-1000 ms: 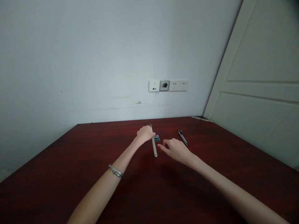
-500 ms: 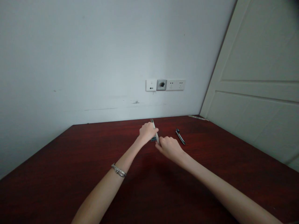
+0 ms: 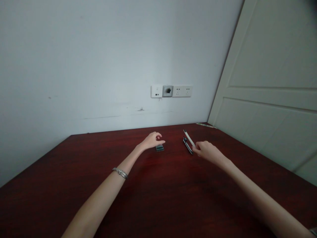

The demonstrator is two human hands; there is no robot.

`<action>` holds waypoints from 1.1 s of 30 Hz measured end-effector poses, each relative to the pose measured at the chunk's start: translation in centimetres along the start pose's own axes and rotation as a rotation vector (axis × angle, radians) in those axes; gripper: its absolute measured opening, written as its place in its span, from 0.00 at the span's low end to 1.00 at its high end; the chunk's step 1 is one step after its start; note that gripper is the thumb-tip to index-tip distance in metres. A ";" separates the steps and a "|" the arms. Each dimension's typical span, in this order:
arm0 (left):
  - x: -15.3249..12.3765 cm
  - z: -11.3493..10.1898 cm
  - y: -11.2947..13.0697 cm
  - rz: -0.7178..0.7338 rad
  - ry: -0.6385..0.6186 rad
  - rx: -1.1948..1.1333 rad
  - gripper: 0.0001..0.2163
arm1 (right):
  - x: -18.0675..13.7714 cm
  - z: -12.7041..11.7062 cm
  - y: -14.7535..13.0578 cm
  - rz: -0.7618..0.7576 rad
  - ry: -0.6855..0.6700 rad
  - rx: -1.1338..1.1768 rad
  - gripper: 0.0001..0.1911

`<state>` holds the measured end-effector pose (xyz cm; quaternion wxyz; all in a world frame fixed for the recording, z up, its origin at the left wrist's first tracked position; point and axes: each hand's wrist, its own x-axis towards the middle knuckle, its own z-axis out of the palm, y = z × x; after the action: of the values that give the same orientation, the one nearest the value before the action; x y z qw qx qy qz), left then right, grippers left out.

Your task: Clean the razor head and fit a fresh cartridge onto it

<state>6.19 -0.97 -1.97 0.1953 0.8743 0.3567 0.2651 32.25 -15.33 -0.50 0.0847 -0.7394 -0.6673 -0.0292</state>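
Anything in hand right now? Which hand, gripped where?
The right hand pinches the white stick at its near end, and the rest juts toward the wall. The left hand holds nothing, curled by the small dark block.

Both bare arms are stretched forward and kept well apart. The left hand (image 3: pixel 151 140) is held palm down, its fingers (image 3: pixel 158 135) loosely curled and unclenched. The right hand (image 3: pixel 208 151) is held farther right, its fingers (image 3: pixel 197 150) pinched together at the tips.
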 end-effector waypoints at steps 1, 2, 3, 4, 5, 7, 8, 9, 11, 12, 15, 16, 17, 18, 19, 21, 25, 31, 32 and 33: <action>-0.2 0.2 -0.9 -0.002 -0.017 0.008 0.22 | 0.1 0.3 1.1 0.011 -0.024 0.012 0.18; -0.4 0.4 -1.6 -0.001 -0.042 0.021 0.24 | 0.2 0.7 2.1 0.024 -0.049 0.023 0.18; -0.7 0.6 -2.2 0.001 -0.064 0.035 0.26 | 0.3 1.2 2.9 0.033 -0.071 0.033 0.18; -0.9 0.8 -2.6 -0.010 -0.076 0.049 0.28 | 0.3 1.6 3.6 0.039 -0.089 0.039 0.18; -1.1 1.0 -2.9 -0.026 -0.094 0.064 0.30 | 0.4 2.1 4.2 0.041 -0.103 0.043 0.18; -1.5 1.3 -3.2 -0.050 -0.121 0.100 0.32 | 0.5 2.9 5.0 0.038 -0.128 0.042 0.18; -1.7 1.5 -3.2 -0.055 -0.135 0.122 0.32 | 0.6 3.2 5.2 0.036 -0.137 0.039 0.18; -1.7 1.6 -3.1 -0.058 -0.144 0.144 0.32 | 0.7 3.5 5.4 0.035 -0.146 0.035 0.18; -1.8 1.7 -3.0 -0.056 -0.159 0.190 0.32 | 0.9 4.0 5.6 0.031 -0.158 0.025 0.18; -1.8 1.7 -3.0 -0.055 -0.165 0.211 0.32 | 1.0 4.1 5.6 0.029 -0.158 0.018 0.18; -1.7 1.8 -3.1 -0.051 -0.178 0.263 0.32 | 1.1 4.3 5.6 0.022 -0.166 -0.008 0.19; -1.7 1.8 -3.1 -0.050 -0.179 0.276 0.31 | 1.2 4.3 5.5 0.022 -0.173 -0.015 0.19; -1.7 1.9 -3.2 -0.050 -0.178 0.287 0.30 | 1.2 4.3 5.5 0.024 -0.180 -0.022 0.19; -1.8 1.9 -3.3 -0.049 -0.175 0.295 0.29 | 1.2 4.3 5.5 0.028 -0.187 -0.027 0.20; -1.8 1.9 -3.3 -0.048 -0.173 0.301 0.28 | 1.2 4.3 5.5 0.031 -0.193 -0.030 0.20; -1.8 2.0 -3.4 -0.043 -0.169 0.308 0.26 | 1.2 4.3 5.5 0.035 -0.198 -0.031 0.21; -1.8 2.0 -3.5 -0.024 -0.161 0.301 0.23 | 0.9 4.1 5.5 0.037 -0.209 -0.018 0.23; -1.9 2.0 -3.5 -0.006 -0.140 0.274 0.20 | -0.1 2.6 4.7 0.034 -0.150 -0.079 0.26; -1.8 2.0 -3.4 -0.005 -0.134 0.270 0.20 | -0.2 2.2 4.5 0.031 -0.127 -0.092 0.25; -1.8 1.9 -3.2 0.002 -0.130 0.265 0.19 | -0.3 1.9 4.2 0.018 -0.105 -0.092 0.24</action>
<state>4.61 -0.41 -5.75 0.1006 0.9080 0.3744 0.1587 36.29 -15.74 -2.75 0.0157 -0.7490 -0.6621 -0.0200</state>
